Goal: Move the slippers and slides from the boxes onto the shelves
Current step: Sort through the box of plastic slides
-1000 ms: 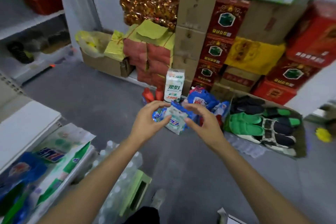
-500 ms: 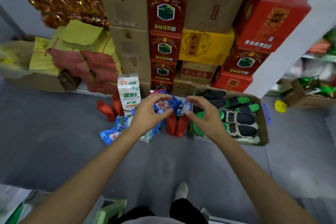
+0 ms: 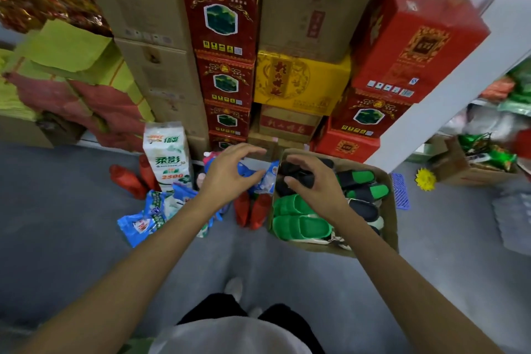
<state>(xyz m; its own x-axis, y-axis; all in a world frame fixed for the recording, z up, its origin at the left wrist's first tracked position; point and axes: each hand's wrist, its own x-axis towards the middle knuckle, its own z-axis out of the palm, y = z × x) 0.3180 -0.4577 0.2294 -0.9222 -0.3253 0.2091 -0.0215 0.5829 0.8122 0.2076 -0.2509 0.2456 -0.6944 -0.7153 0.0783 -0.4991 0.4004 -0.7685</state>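
Observation:
An open cardboard box [image 3: 391, 210] sits on the grey floor and holds several slides. A green pair [image 3: 298, 224] lies at its near left, black-and-green ones [image 3: 360, 181] towards the back, darker ones [image 3: 365, 210] on the right. My right hand [image 3: 313, 181] hovers over the box's left part with fingers loosely curled, holding nothing. My left hand [image 3: 230, 172] hangs just left of the box above blue packets, fingers also curled and empty.
Stacked red, yellow and brown cartons [image 3: 227, 46] form a wall behind the box. A tissue pack [image 3: 168, 155], blue packets [image 3: 143, 218] and red bags [image 3: 253, 210] lie on the floor at left. A white shelf upright [image 3: 431, 106] and another goods box [image 3: 471, 164] stand right.
The view has swung right and closer to the slide box. Both hands moved with it, and the right hand is now above the box's left side.

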